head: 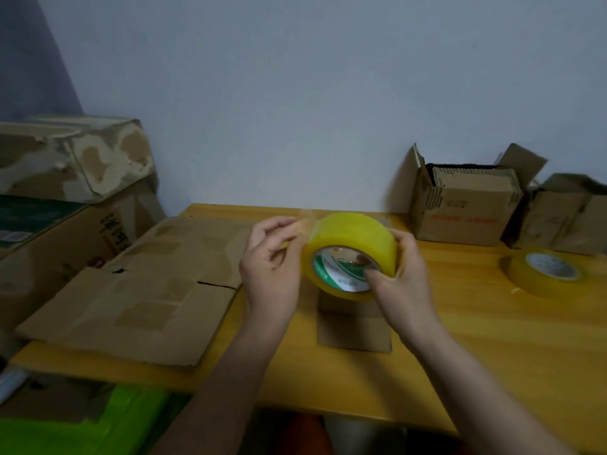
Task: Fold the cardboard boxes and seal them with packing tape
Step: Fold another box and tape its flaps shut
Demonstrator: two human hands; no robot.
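At left on the counter (pixel 460 339), a flattened box (pixel 138 290) lies unfolded. Centre: left hand (pixel 272 257) pinches the free tape end; right hand (pixel 399 274) grips the tape roll (pixel 353 254), thumb in the core, above a small box (pixel 354 326). Roll stands on edge, core axis pointing toward camera. Judgement: pull leftward steadily, keep strip taut and untwisted. Spare roll (pixel 545 270) lies flat at right.

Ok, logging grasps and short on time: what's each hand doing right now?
Left hand: pinching the loose tape end peeled from the roll.
Right hand: gripping the tape roll, thumb in its core.
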